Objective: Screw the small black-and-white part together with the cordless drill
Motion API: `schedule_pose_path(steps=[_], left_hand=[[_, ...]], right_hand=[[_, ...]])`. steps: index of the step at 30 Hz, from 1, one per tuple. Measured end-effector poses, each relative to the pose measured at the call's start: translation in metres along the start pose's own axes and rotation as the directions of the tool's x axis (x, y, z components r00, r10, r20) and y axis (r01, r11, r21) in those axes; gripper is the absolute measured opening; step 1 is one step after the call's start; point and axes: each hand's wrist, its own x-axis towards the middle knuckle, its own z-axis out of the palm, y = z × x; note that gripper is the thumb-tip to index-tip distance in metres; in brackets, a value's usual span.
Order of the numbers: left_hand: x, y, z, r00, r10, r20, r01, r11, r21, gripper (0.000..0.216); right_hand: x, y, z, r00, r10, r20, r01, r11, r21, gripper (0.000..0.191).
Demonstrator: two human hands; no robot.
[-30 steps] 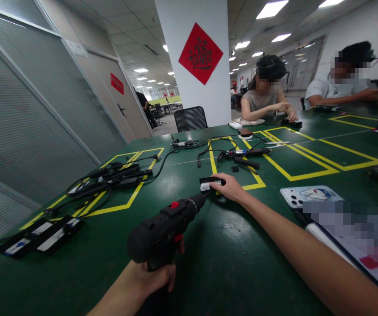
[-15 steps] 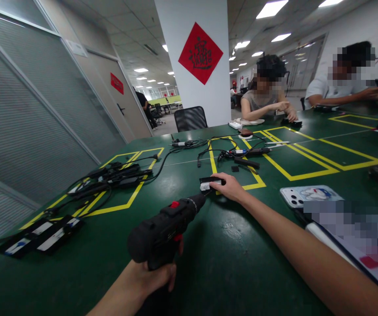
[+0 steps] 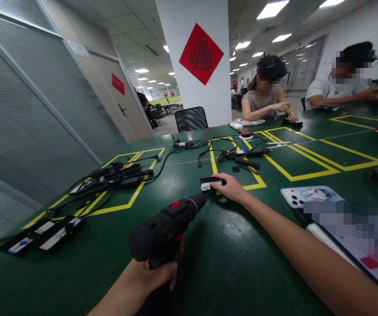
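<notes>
A black cordless drill [image 3: 156, 228] with red switches is gripped by its handle in my left hand [image 3: 156, 277]. Its chuck points away from me and to the right, with the thin bit close to a small black part with a white label [image 3: 205, 186]. Whether the bit touches the part cannot be made out. My right hand [image 3: 231, 188] pinches that part at its right end, against the green table [image 3: 202, 259]. The fingers cover some of it. Just beyond the right hand lie a small black block [image 3: 235, 169] and a black bar [image 3: 247, 163].
Tangled black cables and adapters [image 3: 119, 175] lie at left, near flat black pieces with white labels [image 3: 55, 237]. A pen-like tool with a cable [image 3: 251, 152] lies ahead. At right is a phone [image 3: 310, 195]. Two people sit across the table; an office chair [image 3: 190, 119] stands behind it.
Almost nothing differs. The view has shifted very slightly, while both hands, the drill and the labelled part keep their positions.
</notes>
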Motion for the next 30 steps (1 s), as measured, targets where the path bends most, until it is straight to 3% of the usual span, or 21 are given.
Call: schedule_pose_path(steps=[9, 17, 30], left_hand=[[-0.007, 0.014, 0.002, 1.0, -0.007, 0.025, 0.006, 0.999, 0.049, 0.041], [-0.006, 0.01, -0.001, 0.999, -0.03, 0.045, 0.03, 1.0, -0.003, 0.03], [-0.003, 0.004, -0.001, 0.999, 0.013, 0.052, -0.01, 0.998, -0.057, 0.033]], right_hand=[[-0.001, 0.001, 0.001, 1.0, 0.009, 0.004, -0.009, 1.0, 0.01, 0.035], [0.001, 0.002, 0.002, 1.0, 0.017, 0.002, -0.017, 0.999, 0.029, 0.035], [0.001, 0.002, 0.003, 1.0, 0.023, -0.011, -0.023, 0.999, 0.029, 0.034]])
